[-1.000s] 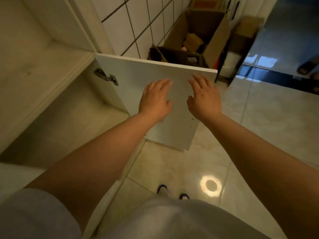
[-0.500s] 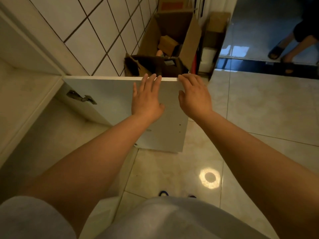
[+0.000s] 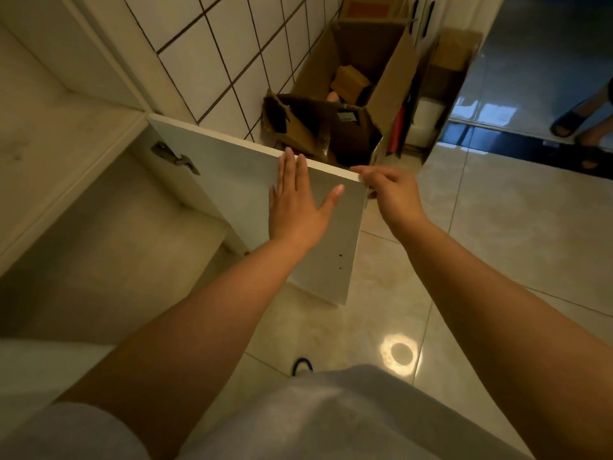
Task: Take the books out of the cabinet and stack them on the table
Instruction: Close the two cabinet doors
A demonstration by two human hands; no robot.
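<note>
Your left hand [image 3: 297, 207] lies spread flat on the open cabinet door [image 3: 238, 180]; just right of it, your right hand [image 3: 389, 190] pinches the door's top corner. No books show in the cabinet [image 3: 99, 227].

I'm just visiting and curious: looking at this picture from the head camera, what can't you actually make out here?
- Books: none show; the cabinet runs past the left edge.
- Table: not in view at all.
- Right hand: its fingertips curl behind the door corner, and it is motion-blurred.
- Cardboard box contents: dark and partly hidden by its flaps.
- Bystander's feet: cut off by the right edge.
</note>
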